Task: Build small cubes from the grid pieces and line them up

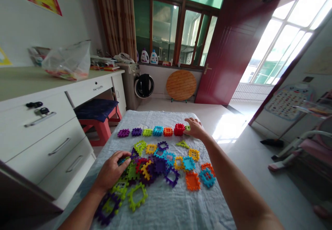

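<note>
My left hand (112, 169) rests at the left edge of a pile of plastic interlocking panels, thumb and fingers apart. A bluish piece shows in the gap, touching or just under the fingers. A dark purple panel (160, 166) and a lime green panel (132, 170) lie in the pile. My right hand (195, 127) is at the right end of a row of assembled blocks, its fingers closed on a small green block (187, 128). That block sits beside a red block (178, 129). Leftward stand an orange block (168, 131) and a blue block (158, 130).
The pieces lie on a cloth-covered table (166, 209). Loose orange panels (193, 181) and a lime green frame (137, 196) lie nearer me. At left stand a white desk (46, 126) and a stool (97, 110); a washing machine (132, 84) stands behind.
</note>
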